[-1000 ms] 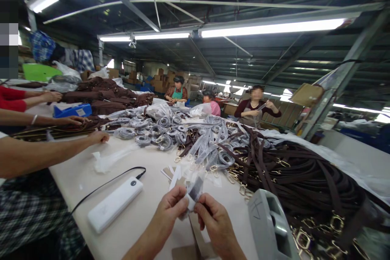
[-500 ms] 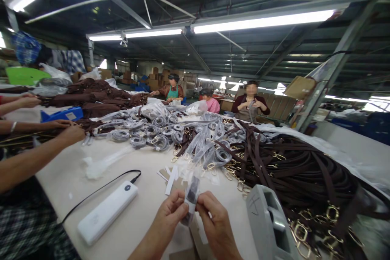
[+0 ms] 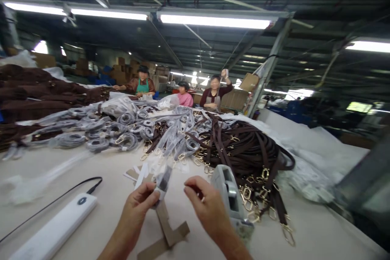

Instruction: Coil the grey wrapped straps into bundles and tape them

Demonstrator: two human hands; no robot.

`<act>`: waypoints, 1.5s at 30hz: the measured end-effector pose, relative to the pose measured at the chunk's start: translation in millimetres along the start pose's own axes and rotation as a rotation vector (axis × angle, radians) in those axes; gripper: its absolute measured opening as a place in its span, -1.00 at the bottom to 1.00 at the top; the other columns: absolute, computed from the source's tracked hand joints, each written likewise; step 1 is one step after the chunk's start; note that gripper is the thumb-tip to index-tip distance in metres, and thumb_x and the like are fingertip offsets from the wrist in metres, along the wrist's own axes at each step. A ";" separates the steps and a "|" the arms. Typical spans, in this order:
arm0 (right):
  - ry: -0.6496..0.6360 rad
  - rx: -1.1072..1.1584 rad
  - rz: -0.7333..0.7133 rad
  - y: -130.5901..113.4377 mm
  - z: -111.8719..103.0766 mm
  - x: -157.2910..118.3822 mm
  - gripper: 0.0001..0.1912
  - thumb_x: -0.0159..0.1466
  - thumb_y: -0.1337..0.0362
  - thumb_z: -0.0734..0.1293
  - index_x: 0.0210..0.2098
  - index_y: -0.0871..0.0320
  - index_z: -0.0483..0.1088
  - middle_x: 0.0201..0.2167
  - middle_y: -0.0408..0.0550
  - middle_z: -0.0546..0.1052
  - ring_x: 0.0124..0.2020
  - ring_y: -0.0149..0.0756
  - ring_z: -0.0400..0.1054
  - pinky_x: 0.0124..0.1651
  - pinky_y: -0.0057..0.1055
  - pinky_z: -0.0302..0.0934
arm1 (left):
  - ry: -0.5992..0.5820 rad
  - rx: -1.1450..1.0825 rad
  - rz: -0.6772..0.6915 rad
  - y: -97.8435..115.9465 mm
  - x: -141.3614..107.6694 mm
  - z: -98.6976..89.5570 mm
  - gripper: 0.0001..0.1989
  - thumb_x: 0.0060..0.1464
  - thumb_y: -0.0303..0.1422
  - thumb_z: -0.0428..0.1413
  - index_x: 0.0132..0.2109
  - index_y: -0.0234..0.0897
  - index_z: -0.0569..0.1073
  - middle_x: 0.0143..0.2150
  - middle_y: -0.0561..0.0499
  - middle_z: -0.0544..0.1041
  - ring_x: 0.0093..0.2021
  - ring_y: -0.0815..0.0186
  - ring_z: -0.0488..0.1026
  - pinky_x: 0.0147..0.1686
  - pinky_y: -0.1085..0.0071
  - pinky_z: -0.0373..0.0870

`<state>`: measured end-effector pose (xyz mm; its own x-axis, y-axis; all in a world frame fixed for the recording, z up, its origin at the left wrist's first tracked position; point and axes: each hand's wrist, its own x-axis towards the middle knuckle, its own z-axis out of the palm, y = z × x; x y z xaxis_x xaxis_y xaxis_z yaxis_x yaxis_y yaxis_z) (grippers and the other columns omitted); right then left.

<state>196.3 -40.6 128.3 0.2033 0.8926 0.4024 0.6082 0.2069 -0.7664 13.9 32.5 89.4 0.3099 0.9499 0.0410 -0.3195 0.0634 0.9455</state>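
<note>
My left hand (image 3: 138, 203) is closed on a dark strap in clear plastic wrap (image 3: 165, 178), with a white band around it near the fingertips. My right hand (image 3: 209, 207) is apart from the strap, just left of a grey tape dispenser (image 3: 222, 174). Its fingers are loosely curled, and nothing shows between them and the thumb. Below the hands lie brown card strips (image 3: 175, 233). More card and white paper strips (image 3: 142, 174) are beyond the left hand.
Wrapped coiled straps (image 3: 122, 128) spread across the table's middle. Dark brown straps with gold clasps (image 3: 250, 142) are heaped at right. A white power bank (image 3: 57, 227) with a black cable lies at left. Co-workers (image 3: 144, 83) sit across the table.
My right hand has let go of the wrapped strap and moved toward the tape dispenser. The left hand still holds it. The view has swung right; a far co-worker has raised one hand.
</note>
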 end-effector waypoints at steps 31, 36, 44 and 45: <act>0.146 0.318 0.881 14.2 -120.0 -55.1 -0.84 0.09 0.28 0.36 -0.52 0.21 0.30 -0.62 -0.28 0.30 -0.70 -0.65 -0.05 -0.68 -0.66 -0.33 | -0.255 -0.390 -0.400 -32.7 23.3 38.9 -0.66 -0.25 -0.34 0.45 -0.35 -0.30 0.48 -0.45 0.07 0.58 -0.50 0.41 0.44 -0.51 0.56 0.31; 0.198 0.340 0.951 35.7 -96.1 -106.7 -0.74 -0.06 0.15 0.36 -0.57 0.15 0.21 -0.66 -0.32 0.20 -0.70 -0.63 -0.11 -0.64 -0.60 -0.35 | -0.294 -0.457 -0.466 -28.8 23.8 40.5 -0.82 0.01 -0.38 0.29 -0.28 -0.24 0.43 -0.40 0.08 0.58 -0.45 0.36 0.50 -0.43 0.48 0.37; 0.192 0.299 0.877 65.9 -89.9 -110.4 -0.70 -0.08 0.09 0.37 -0.63 0.12 0.19 -0.71 -0.36 0.05 -0.69 -0.60 -0.21 -0.59 -0.54 -0.39 | -0.325 -0.533 -0.537 -16.8 14.7 46.7 -0.73 -0.03 -0.35 0.32 -0.26 -0.23 0.38 -0.40 0.11 0.57 -0.43 0.32 0.52 -0.31 0.33 0.40; 0.188 0.292 0.872 68.4 -90.7 -109.6 -0.70 -0.08 0.09 0.37 -0.64 0.12 0.19 -0.71 -0.36 0.05 -0.69 -0.59 -0.21 -0.59 -0.53 -0.39 | -0.326 -0.543 -0.540 -15.7 13.2 47.6 -0.73 -0.04 -0.35 0.33 -0.26 -0.23 0.37 -0.40 0.12 0.57 -0.44 0.32 0.51 -0.32 0.34 0.40</act>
<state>285.2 -160.6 77.2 0.6325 0.7058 -0.3190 -0.0292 -0.3899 -0.9204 65.6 29.5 90.5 0.7615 0.6154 -0.2035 -0.4141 0.7034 0.5777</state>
